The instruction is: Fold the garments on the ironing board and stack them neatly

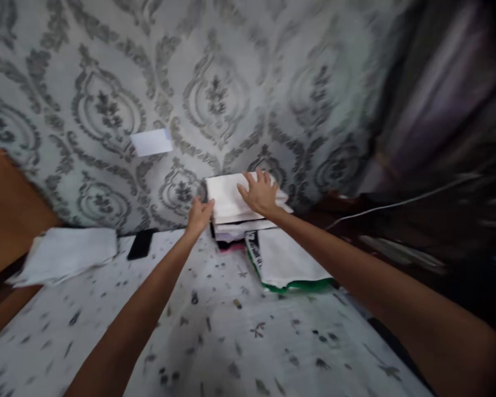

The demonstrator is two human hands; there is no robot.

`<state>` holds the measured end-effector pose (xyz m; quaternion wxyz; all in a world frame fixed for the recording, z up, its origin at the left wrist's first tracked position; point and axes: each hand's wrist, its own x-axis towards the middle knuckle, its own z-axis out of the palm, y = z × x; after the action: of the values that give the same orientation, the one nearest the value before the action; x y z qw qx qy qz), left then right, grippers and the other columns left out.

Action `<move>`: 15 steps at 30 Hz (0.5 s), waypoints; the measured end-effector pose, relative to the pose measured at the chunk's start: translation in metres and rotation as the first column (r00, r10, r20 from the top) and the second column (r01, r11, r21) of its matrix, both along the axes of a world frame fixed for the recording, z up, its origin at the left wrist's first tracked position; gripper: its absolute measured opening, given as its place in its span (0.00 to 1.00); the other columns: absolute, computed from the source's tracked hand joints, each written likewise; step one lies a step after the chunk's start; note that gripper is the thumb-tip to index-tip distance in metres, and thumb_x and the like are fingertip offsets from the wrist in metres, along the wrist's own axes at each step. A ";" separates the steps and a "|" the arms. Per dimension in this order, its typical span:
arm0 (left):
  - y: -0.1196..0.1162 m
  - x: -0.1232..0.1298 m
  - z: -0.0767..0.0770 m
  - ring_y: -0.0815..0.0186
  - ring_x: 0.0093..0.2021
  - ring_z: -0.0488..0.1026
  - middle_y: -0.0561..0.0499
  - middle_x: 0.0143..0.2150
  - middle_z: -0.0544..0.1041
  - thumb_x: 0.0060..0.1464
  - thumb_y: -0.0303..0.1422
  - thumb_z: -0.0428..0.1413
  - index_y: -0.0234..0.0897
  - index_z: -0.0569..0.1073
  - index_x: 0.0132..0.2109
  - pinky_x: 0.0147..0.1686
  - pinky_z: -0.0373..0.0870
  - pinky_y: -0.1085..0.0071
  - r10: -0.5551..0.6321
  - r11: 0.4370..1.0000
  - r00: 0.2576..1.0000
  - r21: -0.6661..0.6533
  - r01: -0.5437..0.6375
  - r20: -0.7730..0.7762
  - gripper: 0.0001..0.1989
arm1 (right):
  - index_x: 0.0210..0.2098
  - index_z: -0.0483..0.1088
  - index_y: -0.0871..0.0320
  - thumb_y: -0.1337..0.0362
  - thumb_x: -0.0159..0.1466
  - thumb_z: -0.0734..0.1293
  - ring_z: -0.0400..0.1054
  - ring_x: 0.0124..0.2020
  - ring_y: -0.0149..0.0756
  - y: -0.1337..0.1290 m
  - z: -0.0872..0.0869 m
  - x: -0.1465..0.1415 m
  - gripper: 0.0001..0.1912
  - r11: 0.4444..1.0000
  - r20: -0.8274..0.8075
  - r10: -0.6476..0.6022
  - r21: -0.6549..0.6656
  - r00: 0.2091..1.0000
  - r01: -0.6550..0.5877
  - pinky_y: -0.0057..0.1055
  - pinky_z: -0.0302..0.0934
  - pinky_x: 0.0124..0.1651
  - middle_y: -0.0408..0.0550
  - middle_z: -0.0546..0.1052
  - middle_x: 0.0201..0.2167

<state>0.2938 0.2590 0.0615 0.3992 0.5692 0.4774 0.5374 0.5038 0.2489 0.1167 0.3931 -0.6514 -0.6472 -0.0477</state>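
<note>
A stack of folded cloths point(227, 199), white on top with black, lilac and pink layers below, stands against the wall. My right hand point(260, 193) lies on the top white cloth with its fingers spread. At the stack's left edge is my left hand point(200, 214), thumb and fingers apart, beside the cloth's side. Just to the right and nearer to me, a folded white cloth point(291, 259) with black lettering and a green edge rests on the patterned sheet, partly under my right forearm.
White folded cloths point(76, 251) lie at the left near a brown wooden panel point(12, 209). A black phone-like object point(141, 245) is beside them. Behind is patterned wallpaper with a white paper point(152, 142). A pale cord point(400, 204) crosses the dark right side.
</note>
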 end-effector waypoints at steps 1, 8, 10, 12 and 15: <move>-0.017 -0.014 -0.013 0.61 0.41 0.76 0.42 0.46 0.78 0.56 0.40 0.61 0.36 0.62 0.62 0.33 0.72 0.72 0.017 0.999 0.996 0.039 -0.014 -0.084 0.31 | 0.66 0.62 0.50 0.50 0.67 0.63 0.38 0.71 0.65 -0.001 -0.007 -0.014 0.30 0.999 0.084 0.054 -0.008 0.995 -0.053 0.71 0.35 0.65 0.58 0.53 0.72; -0.131 -0.185 -0.080 0.61 0.46 0.76 0.40 0.52 0.76 0.61 0.32 0.50 0.37 0.68 0.57 0.38 0.73 0.70 0.134 0.991 0.660 0.106 -0.083 -0.739 0.17 | 0.68 0.61 0.50 0.39 0.69 0.55 0.38 0.71 0.69 0.022 -0.058 -0.050 0.35 0.994 0.206 0.077 -0.095 0.976 -0.059 0.76 0.34 0.59 0.66 0.51 0.72; -0.141 -0.245 -0.071 0.60 0.46 0.75 0.42 0.50 0.76 0.61 0.30 0.48 0.37 0.70 0.52 0.43 0.73 0.67 0.227 0.966 0.516 0.122 -0.230 -0.826 0.14 | 0.67 0.62 0.51 0.39 0.69 0.55 0.40 0.70 0.68 0.024 -0.058 -0.048 0.35 0.995 0.224 0.083 -0.075 0.971 -0.067 0.75 0.38 0.58 0.68 0.53 0.71; -0.142 -0.297 -0.056 0.55 0.47 0.74 0.39 0.48 0.76 0.60 0.29 0.47 0.34 0.71 0.49 0.50 0.70 0.59 0.277 0.933 0.400 0.145 -0.330 -0.873 0.13 | 0.67 0.62 0.51 0.40 0.69 0.55 0.41 0.69 0.69 0.022 -0.051 -0.047 0.35 0.993 0.231 0.079 -0.102 0.970 -0.056 0.75 0.39 0.57 0.68 0.53 0.71; -0.140 -0.357 -0.034 0.48 0.53 0.71 0.34 0.50 0.73 0.59 0.27 0.46 0.31 0.70 0.51 0.53 0.67 0.53 0.304 0.877 0.219 0.183 -0.444 -0.927 0.15 | 0.68 0.62 0.50 0.41 0.69 0.56 0.43 0.69 0.72 0.020 -0.038 -0.047 0.34 0.979 0.241 0.076 -0.202 0.968 -0.026 0.77 0.40 0.55 0.68 0.54 0.71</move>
<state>-0.0628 0.1190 0.0278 -0.0596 0.6140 0.7713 0.1568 0.4568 0.2686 0.0783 0.2440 -0.6592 -0.7092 -0.0539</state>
